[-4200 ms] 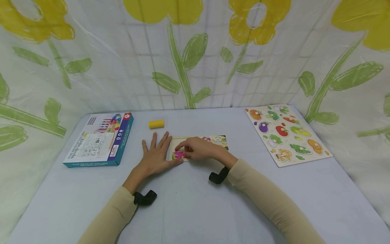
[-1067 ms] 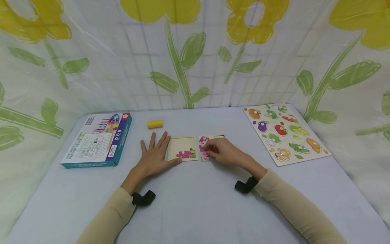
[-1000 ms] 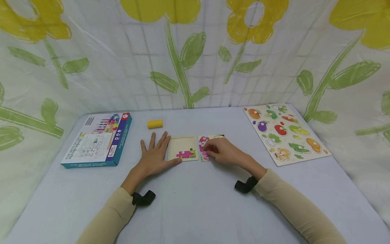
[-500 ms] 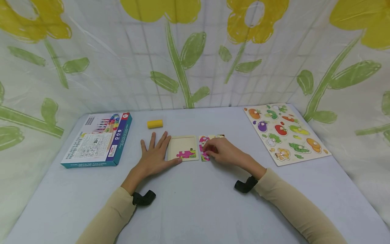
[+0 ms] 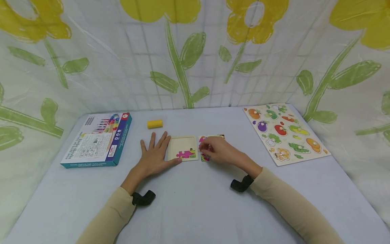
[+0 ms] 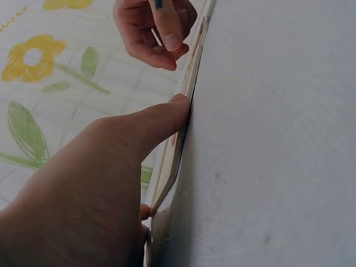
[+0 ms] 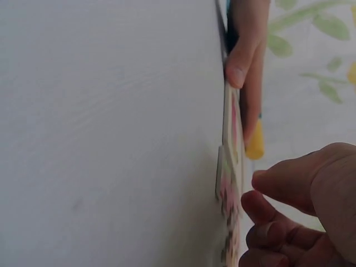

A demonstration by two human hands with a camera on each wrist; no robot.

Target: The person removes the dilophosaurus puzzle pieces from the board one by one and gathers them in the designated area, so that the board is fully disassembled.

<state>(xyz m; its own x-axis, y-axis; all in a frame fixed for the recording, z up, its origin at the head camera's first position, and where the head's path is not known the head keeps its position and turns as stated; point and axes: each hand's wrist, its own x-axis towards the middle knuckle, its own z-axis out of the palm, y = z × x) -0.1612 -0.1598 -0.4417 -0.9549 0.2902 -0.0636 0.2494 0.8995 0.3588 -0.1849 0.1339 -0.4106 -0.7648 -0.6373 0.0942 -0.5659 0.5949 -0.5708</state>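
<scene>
My left hand [image 5: 152, 157] lies with fingers spread at the left of a shallow wooden puzzle tray [image 5: 176, 144]. Its thumb [image 6: 167, 114] rests on the tray's near edge. In the tray's lower right, joined pink and green jigsaw pieces [image 5: 186, 154] lie flat. My right hand [image 5: 220, 149] hovers, loosely curled, over loose jigsaw pieces [image 5: 202, 138] right of the tray, hiding most of them. In the right wrist view its thumb [image 7: 283, 181] and bent fingers stand slightly apart, with nothing visible between them. The piece stack [image 7: 227, 186] shows edge-on beside them.
A yellow cylinder [image 5: 154, 124] lies behind my left hand. A blue-edged box [image 5: 97, 140] is at the left, and a vegetable peg board [image 5: 286, 135] at the right. A flower-print sheet [image 5: 122, 64] hangs behind the white table [image 5: 189, 206].
My right hand went from over the tray to the loose pieces at the right, uncovering joined pieces in the tray. In the last half second it shifted slightly left. My left hand stayed put.
</scene>
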